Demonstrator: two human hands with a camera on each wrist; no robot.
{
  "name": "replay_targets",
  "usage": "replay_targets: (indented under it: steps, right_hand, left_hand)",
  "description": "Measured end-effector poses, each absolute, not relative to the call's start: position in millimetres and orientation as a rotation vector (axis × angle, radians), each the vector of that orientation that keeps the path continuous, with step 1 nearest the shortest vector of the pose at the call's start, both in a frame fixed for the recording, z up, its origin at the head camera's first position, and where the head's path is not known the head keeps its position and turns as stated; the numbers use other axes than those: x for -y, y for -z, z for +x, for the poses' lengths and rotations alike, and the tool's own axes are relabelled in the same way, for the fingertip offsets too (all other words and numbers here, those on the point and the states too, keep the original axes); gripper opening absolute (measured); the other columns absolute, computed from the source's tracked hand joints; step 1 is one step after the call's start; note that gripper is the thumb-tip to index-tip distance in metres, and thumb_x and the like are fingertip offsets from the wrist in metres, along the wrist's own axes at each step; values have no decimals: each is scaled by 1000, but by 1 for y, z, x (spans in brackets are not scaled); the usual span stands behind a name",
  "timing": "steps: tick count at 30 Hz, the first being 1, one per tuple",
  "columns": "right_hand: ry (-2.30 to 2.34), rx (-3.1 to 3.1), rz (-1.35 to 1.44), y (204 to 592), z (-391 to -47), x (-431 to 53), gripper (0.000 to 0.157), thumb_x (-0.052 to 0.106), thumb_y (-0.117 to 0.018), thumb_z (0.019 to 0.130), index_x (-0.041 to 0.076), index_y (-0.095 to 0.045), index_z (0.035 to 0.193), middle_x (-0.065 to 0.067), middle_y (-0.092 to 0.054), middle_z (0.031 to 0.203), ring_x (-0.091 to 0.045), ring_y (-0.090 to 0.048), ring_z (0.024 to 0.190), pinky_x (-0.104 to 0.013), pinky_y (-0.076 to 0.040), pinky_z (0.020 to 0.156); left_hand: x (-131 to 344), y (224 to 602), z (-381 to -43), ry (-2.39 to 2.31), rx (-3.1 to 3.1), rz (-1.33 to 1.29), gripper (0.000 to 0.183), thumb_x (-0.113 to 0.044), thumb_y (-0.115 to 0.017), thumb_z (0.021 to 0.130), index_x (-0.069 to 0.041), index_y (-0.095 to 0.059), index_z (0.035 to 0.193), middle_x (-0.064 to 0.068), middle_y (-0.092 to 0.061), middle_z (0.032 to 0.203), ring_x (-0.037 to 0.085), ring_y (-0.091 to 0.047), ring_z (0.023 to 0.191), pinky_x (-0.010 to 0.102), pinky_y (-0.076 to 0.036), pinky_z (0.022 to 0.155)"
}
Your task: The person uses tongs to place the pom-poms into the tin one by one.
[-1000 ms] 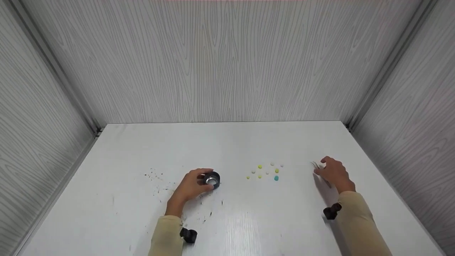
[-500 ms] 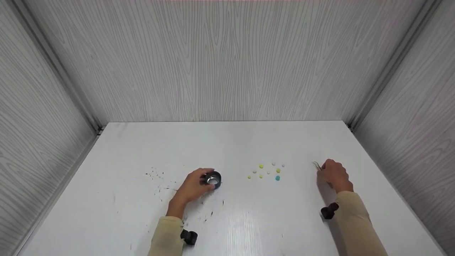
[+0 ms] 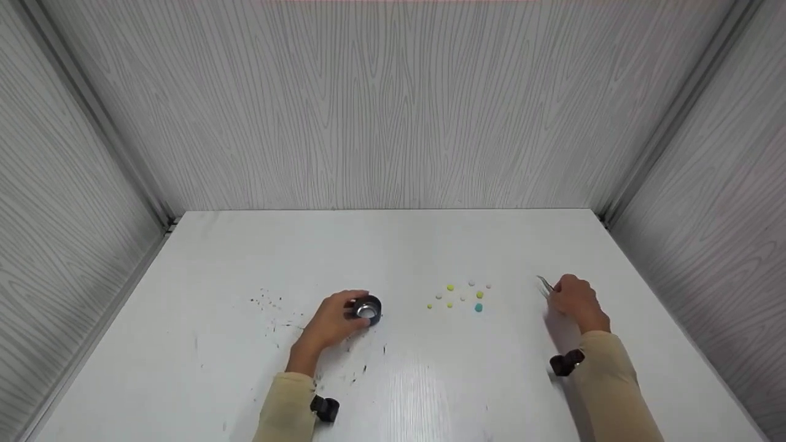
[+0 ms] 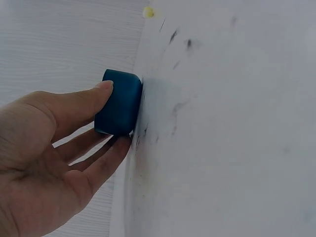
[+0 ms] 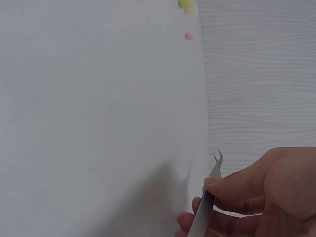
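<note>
In the head view my left hand [image 3: 331, 322] holds a small round cup [image 3: 377, 306], dark outside and silvery inside, standing on the white table. Its outer wall looks deep blue in the left wrist view, where thumb and fingers [image 4: 116, 155] grip it from opposite sides. My right hand [image 3: 580, 301] pinches a pair of tweezers [image 5: 201, 217] between thumb and fingers. Their curved tips point away from the hand and stand slightly apart, with nothing between them. Between the hands lie small loose pellets: several yellow [image 3: 450, 287], several pale, and one larger blue pellet [image 3: 479, 307].
The white table [image 3: 393, 245] carries dark specks and smudges [image 3: 267, 301] around the left forearm. Grey wood-patterned panels [image 3: 393, 104] enclose its back and both sides. A black wrist camera [image 3: 325, 408] sits on the left sleeve, and another [image 3: 566, 362] on the right.
My right fingers have closed around the tweezers, whose tips have since tilted and shifted slightly left. The left hand and the cup have stayed in place, as have the pellets.
</note>
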State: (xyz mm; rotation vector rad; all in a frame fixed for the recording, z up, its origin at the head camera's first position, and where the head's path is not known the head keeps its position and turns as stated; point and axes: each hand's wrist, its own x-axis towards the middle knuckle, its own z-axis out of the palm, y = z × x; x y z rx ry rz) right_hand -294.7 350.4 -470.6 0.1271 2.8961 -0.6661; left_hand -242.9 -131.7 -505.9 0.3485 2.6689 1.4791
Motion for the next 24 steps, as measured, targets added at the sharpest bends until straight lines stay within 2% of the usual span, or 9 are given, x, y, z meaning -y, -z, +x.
replay_targets:
  steps: [3, 7, 12, 17, 24]
  right_hand:
    - [708, -2912, 68, 465, -295, -345, 31, 11, -48, 99, -14, -57, 115, -30, -68, 101, -32, -65, 83, -39, -52, 68]
    - [793, -2876, 12, 459, -295, -333, 26, 10, -52, 102, -12, -56, 116, -29, -69, 103, -28, -70, 83, -32, -52, 66]
    - [867, -2845, -97, 454, -296, -311, 21, 9, -56, 103, -9, -59, 114, -29, -66, 109, -31, -70, 90, -34, -55, 72]
    - [909, -2833, -124, 452, -299, -287, 16, 11, -60, 101, -2, -64, 112, -20, -67, 109, -26, -65, 95, -34, -53, 78]
    - [941, -2832, -202, 455, -301, -270, 12, 9, -66, 99, 1, -68, 108, -19, -71, 110, -28, -66, 100, -38, -54, 83]
  left_hand:
    - [131, 505, -243, -1485, -2669, 335, 54, -3, -77, 90, -1, -59, 141, 24, -60, 141, 42, -63, 127, 51, -52, 109]
    - [131, 505, -243, -1472, -2677, 317, 54, -3, -77, 90, -2, -60, 141, 23, -60, 142, 41, -63, 127, 50, -52, 109]
    - [132, 507, -243, -1469, -2674, 295, 55, -4, -77, 90, -2, -60, 142, 24, -60, 143, 41, -63, 128, 50, -52, 109]
    - [133, 507, -242, -1484, -2663, 289, 56, -4, -78, 90, -3, -60, 142, 25, -59, 142, 42, -63, 127, 50, -53, 109]
    - [134, 506, -243, -1501, -2665, 380, 55, -4, -78, 89, 3, -59, 141, 27, -60, 139, 45, -63, 126, 52, -53, 107]
